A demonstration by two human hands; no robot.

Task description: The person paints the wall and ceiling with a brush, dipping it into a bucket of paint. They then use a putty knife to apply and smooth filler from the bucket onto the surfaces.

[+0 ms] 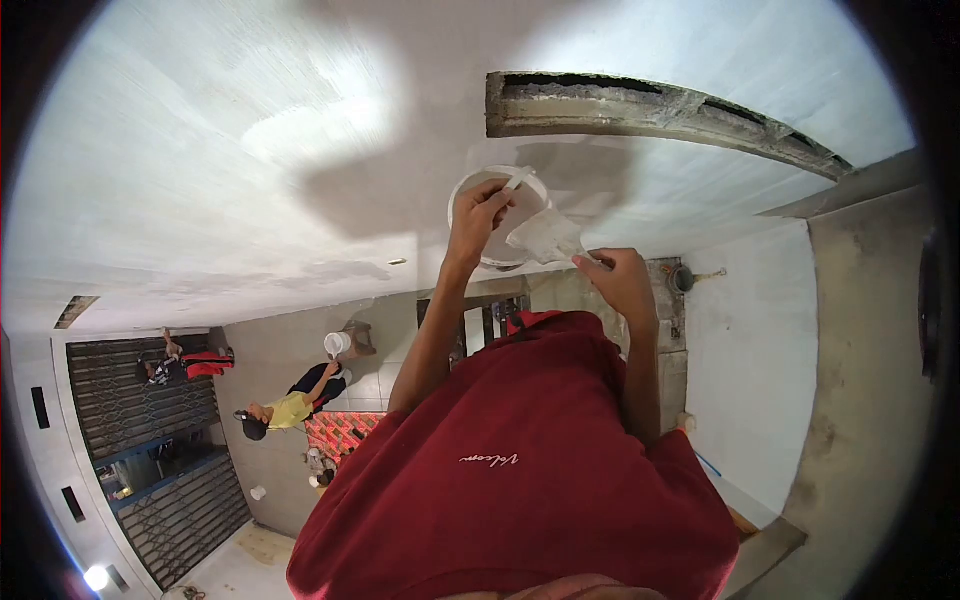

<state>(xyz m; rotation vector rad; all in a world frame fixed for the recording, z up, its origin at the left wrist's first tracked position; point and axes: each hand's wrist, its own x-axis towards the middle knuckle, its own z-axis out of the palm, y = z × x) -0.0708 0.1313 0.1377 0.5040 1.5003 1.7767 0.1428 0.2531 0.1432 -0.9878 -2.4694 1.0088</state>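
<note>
A white bucket (462, 205) is below my hands, in front of the pale wall. My left hand (482, 213) is closed over the bucket, gripping a narrow, whitish flat tool (519, 180) whose full shape is hidden by my fingers. In my right hand (617, 278) is the handle of a putty knife. Its broad putty knife blade (548, 237) is coated in white filler and reaches over the bucket's right side, close to my left hand. What fills the bucket is hard to make out.
The whitish wall (380, 170) has a long rough opening (640, 112). At left, a person in yellow (290, 410) holds a white pail (337, 344) near a stool (360, 338). Another person (185, 368) stands by the metal folding gate (140, 400). A red patterned sheet (335, 430) lies on the floor.
</note>
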